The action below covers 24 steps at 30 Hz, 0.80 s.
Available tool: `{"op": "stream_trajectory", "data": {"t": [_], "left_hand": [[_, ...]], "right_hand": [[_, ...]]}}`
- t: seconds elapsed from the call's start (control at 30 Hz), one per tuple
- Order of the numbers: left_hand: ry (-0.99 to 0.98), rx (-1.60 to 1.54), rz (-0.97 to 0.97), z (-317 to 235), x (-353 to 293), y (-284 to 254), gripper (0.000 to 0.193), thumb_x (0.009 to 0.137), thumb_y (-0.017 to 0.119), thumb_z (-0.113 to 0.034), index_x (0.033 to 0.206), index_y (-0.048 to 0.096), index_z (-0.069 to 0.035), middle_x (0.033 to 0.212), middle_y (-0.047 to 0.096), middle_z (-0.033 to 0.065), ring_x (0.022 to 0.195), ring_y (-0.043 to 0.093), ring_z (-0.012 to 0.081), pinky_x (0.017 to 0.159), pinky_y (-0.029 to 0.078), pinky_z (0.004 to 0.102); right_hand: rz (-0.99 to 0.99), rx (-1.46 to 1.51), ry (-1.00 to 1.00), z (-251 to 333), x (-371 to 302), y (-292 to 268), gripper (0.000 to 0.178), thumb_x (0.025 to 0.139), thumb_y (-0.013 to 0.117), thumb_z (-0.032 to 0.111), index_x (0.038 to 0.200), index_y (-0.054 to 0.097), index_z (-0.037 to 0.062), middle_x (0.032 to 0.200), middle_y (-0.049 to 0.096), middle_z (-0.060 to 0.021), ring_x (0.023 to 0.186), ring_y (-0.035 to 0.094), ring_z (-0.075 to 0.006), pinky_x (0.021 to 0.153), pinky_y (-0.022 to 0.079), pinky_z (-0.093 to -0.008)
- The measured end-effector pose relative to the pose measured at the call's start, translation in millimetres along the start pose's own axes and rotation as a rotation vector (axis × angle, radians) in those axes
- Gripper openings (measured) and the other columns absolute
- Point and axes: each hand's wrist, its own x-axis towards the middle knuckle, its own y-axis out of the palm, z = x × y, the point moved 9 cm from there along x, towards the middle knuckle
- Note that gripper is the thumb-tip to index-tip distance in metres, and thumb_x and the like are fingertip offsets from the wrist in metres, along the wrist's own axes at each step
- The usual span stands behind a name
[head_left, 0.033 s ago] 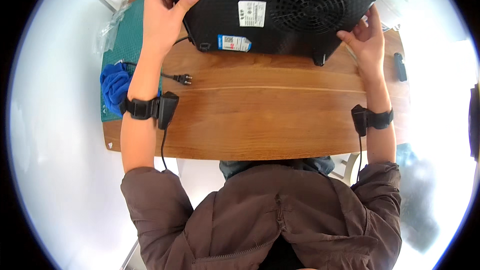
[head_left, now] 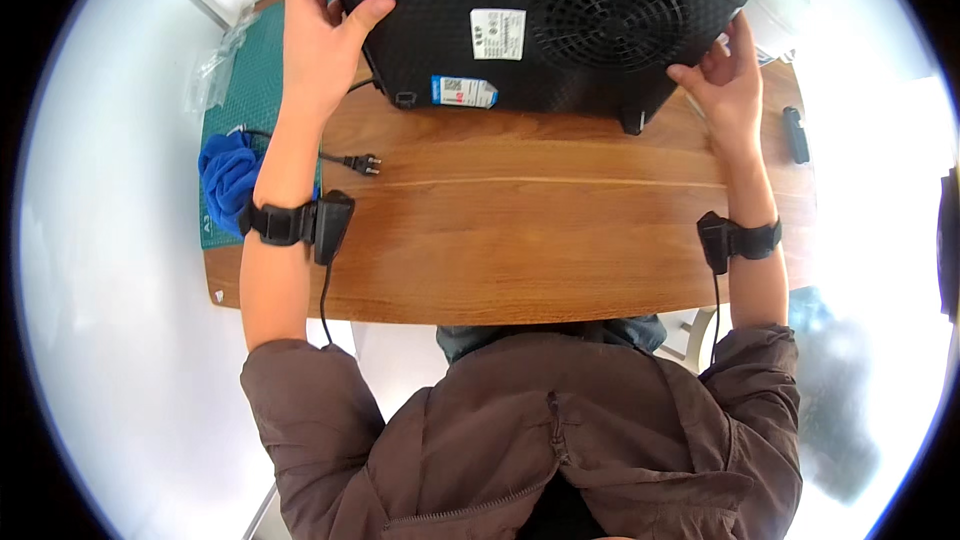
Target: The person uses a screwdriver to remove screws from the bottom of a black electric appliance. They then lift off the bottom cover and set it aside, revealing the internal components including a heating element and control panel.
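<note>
Nearest you, just short of the wooden table's (head_left: 540, 250) front edge, are your brown sleeves (head_left: 305, 395). Above the table's front half, each forearm wears a strapped-on black unit: a left wrist unit (head_left: 333, 227) and a right wrist unit (head_left: 713, 242). At the table's left side, a crumpled blue cloth (head_left: 230, 175) lies on a green mat (head_left: 255, 70); a black plug (head_left: 362, 164) lies left of the table's middle. A small dark object (head_left: 796, 135) is by the table's right edge.

Farther off, over the table's back half, your right hand (head_left: 728, 85) and left hand (head_left: 325, 45) grip a flat black appliance (head_left: 520, 80) between them. Each thumb presses its underside, with fingers wrapped around the side edge. It is tilted, underside facing you, showing a white label (head_left: 498, 34), a blue-and-white sticker (head_left: 463, 92) and a round fan vent (head_left: 612, 15). Whether it touches the table cannot be told.
</note>
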Motion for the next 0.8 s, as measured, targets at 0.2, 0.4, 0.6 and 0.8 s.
{"op": "stream_trajectory", "data": {"t": [0.2, 0.4, 0.6, 0.8], "left_hand": [[-0.011, 0.079, 0.000, -1, -12, -10, 0.113, 0.081, 0.091, -0.029, 0.161, 0.016, -0.002, 0.152, 0.040, 0.0167, 0.137, 0.047, 0.0259, 0.113, 0.045, 0.0411], [0.039, 0.040, 0.011, -6, -16, -7, 0.109, 0.083, 0.089, -0.026, 0.160, 0.017, -0.001, 0.152, 0.040, 0.0163, 0.136, 0.048, 0.0266, 0.113, 0.045, 0.0415], [0.000, -0.006, -0.007, -5, -24, -10, 0.114, 0.081, 0.091, -0.020, 0.161, 0.011, -0.003, 0.154, 0.036, 0.0158, 0.137, 0.047, 0.0264, 0.114, 0.043, 0.0423], [0.083, 0.036, 0.027, -4, -26, -14, 0.104, 0.086, 0.086, -0.013, 0.160, 0.014, -0.003, 0.153, 0.039, 0.0159, 0.139, 0.046, 0.0273, 0.113, 0.044, 0.0430]], "right_hand": [[0.004, -0.082, -0.041, 9, 4, 8, 0.109, 0.077, 0.077, -0.020, 0.163, 0.012, -0.0017, 0.146, 0.042, -0.0109, 0.133, 0.053, -0.0266, 0.109, 0.050, -0.0372], [0.033, -0.047, -0.078, 18, 0, 6, 0.080, 0.095, 0.069, 0.002, 0.161, 0.023, -0.0003, 0.143, 0.051, -0.0127, 0.133, 0.053, -0.0244, 0.112, 0.044, -0.0387], [-0.093, 0.126, -0.098, 38, 18, -15, 0.055, 0.113, 0.041, 0.033, 0.154, 0.037, -0.0038, 0.148, 0.052, -0.0153, 0.134, 0.052, -0.0236, 0.110, 0.040, -0.0393], [-0.220, 0.377, -0.005, 30, 32, -36, 0.036, 0.110, 0.053, 0.028, 0.138, 0.058, 0.0049, 0.125, 0.066, -0.0048, 0.118, 0.060, -0.0181, 0.104, 0.043, -0.0374]]}}
